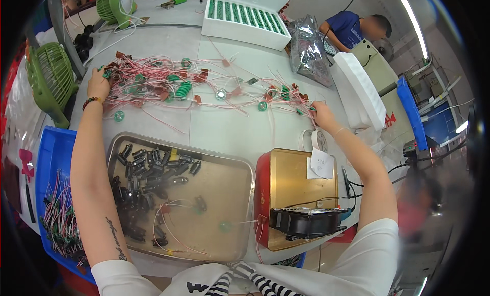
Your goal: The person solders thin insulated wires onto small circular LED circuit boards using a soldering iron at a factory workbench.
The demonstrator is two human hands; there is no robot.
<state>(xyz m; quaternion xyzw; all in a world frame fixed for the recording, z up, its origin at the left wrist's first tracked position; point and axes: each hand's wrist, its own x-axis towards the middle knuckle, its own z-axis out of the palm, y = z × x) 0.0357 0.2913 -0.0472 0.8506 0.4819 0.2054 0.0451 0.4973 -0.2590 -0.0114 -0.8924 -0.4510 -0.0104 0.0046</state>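
A tangle of thin pink and white wires [148, 76] lies across the far part of the table, with small round green circuit boards [119, 116], green coils [182, 89] and brown tabs among it. My left hand [98, 85] is closed at the left end of the bundle, its fingertips on the wires beside a green piece. At the right end, my right hand [323, 115] pinches a few wire ends near a brown tab. Both arms are stretched forward and wide apart. My fingers partly hide what each hand grips.
Nearer me stand a metal tray [219, 204] of black cylindrical parts [148, 168] and a gold-topped red box [296, 181] bearing a black fan [306, 223]. Left are a blue bin [48, 153] and green fan [51, 79]. Behind sits a white foam box [247, 33]; a person [347, 28] works beyond.
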